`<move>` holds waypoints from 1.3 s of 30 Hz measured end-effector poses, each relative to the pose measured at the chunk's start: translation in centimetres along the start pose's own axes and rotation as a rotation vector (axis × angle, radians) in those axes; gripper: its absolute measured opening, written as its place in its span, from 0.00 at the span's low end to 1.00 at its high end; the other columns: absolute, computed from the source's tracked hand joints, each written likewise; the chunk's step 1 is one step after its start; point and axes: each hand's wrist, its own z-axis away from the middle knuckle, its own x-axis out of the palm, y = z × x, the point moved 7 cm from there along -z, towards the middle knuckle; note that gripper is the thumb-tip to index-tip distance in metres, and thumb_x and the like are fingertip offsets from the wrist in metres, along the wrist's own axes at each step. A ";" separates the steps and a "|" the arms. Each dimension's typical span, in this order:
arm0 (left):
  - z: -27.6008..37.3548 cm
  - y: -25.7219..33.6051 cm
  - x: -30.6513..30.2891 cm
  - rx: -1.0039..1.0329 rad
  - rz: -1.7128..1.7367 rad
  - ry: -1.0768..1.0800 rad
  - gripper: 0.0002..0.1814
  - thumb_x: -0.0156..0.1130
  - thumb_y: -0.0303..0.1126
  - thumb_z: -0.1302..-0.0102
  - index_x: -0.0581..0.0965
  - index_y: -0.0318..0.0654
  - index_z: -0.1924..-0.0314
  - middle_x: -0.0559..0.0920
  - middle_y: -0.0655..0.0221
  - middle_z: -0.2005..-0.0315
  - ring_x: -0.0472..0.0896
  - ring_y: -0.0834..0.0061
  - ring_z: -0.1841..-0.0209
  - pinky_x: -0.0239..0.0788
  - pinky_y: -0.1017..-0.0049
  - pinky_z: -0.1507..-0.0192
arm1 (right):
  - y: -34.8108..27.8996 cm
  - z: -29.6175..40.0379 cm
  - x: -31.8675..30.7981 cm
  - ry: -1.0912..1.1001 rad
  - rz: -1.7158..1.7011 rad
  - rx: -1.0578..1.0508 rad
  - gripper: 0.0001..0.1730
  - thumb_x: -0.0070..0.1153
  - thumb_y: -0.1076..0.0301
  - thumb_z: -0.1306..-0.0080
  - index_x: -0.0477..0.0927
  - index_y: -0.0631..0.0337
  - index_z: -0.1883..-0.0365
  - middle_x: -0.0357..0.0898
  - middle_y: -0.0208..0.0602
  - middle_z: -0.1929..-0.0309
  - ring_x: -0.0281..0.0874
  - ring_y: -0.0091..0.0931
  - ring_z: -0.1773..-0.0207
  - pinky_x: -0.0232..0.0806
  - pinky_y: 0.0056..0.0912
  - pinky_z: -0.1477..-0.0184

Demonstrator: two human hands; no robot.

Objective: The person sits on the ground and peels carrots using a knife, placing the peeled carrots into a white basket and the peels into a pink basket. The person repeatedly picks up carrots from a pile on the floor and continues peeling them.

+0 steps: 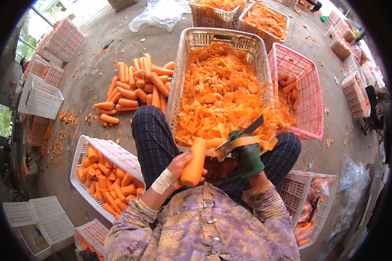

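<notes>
My left hand (pixel 179 166), bare with a white patch around its wrist, holds a thick peeled carrot (pixel 195 160) with both ends cut flat. The carrot tilts upward over my lap. In a dark green glove, my right hand (pixel 248 158) grips a knife (pixel 253 125) whose blade slants up to the right. A strip of carrot peel (pixel 246 141) lies across the gloved fingers, and a peeling tool seems to stick out to the left, partly hidden. Between my knees stands a large white plastic crate (pixel 220 32), heaped with carrot peelings (pixel 219 94) and cut carrot ends.
A pile of whole carrots (pixel 137 84) lies on the concrete floor at left. Nearer, a white crate (pixel 109 146) holds peeled carrots (pixel 108 182). A pink crate (pixel 305 94) leans at right, with carrots inside. More crates of peelings (pixel 264 19) stand ahead; plastic film (pixel 161 14) lies nearby.
</notes>
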 end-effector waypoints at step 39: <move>-1.2 -2.2 -0.5 0.024 -0.181 -0.014 0.28 0.53 0.41 0.37 0.58 0.38 0.40 0.74 0.61 0.64 0.80 0.63 0.69 0.76 0.67 0.71 | -3.9 1.7 4.0 -0.182 1.077 -0.933 0.16 0.61 0.78 0.58 0.78 0.61 0.67 0.78 0.35 0.69 0.76 0.29 0.63 0.69 0.27 0.62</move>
